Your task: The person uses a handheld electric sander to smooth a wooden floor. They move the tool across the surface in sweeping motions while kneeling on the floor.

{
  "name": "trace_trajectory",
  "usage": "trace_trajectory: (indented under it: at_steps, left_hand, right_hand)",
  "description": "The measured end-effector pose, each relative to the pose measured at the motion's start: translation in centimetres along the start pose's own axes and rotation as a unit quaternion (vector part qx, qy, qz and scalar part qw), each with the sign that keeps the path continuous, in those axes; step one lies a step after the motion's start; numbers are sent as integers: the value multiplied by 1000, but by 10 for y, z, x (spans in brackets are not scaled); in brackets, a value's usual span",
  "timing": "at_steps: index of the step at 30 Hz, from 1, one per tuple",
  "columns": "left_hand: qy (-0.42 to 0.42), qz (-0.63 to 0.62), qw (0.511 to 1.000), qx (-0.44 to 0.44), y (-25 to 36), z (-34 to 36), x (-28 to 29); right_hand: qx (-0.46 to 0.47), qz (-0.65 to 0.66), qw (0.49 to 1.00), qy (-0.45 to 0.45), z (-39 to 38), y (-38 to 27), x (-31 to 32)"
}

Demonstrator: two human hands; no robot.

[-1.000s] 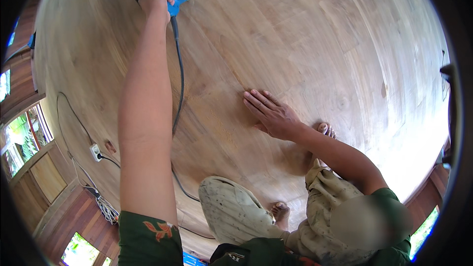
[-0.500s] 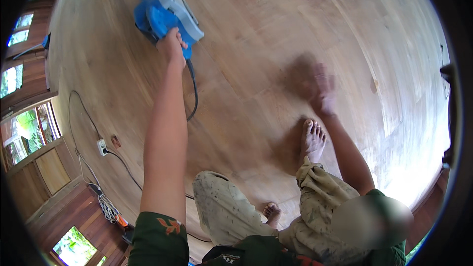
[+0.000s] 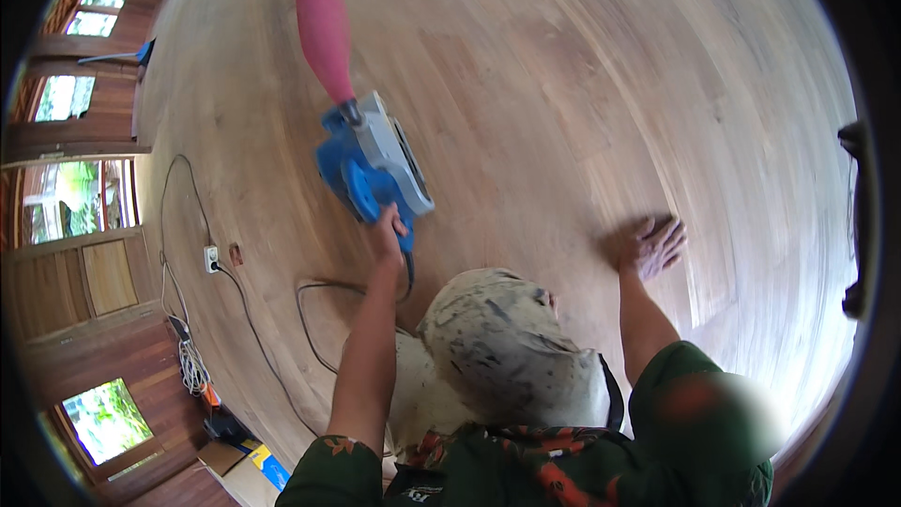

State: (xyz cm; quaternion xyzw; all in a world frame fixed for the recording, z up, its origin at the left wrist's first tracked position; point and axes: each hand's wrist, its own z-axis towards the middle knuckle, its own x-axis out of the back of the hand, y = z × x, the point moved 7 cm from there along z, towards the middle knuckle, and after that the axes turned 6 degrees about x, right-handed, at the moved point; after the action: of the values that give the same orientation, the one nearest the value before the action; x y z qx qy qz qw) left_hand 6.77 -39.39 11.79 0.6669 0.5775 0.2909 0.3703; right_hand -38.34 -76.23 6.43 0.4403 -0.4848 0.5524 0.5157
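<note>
My left hand is wrapped round the rear handle of a blue and grey belt sander, which lies on the wooden floor. From the sander's far end a pink dust bag points away from me, and a dark cord leaves the handle end. Off to the right, my right hand presses on the boards with its fingers spread, holding nothing. Between my arms my knee shows in paint-stained light trousers.
A white socket block with a plugged-in cord lies on the floor at the left, beside a small hole. Coiled white cable and a cardboard box sit along the wooden wall with windows. The sander's cord loops near my left forearm.
My left hand and the sander appear closer and further right, with the whole dust bag in view. My right hand, blurred before, rests on the floor. My legs have shifted into a kneel or crouch.
</note>
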Motion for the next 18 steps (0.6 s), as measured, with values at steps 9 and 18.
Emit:
trace_trajectory:
  at_steps: [9,18]
  left_hand:
    - [107,-93,990,21,-94,-125,-21]
    - [-56,-95,990,82,-115,-146,-82]
  right_hand:
    - [31,-22,999,10,0,3,-5]
    - [19,-31,999,-4,0,4,-7]
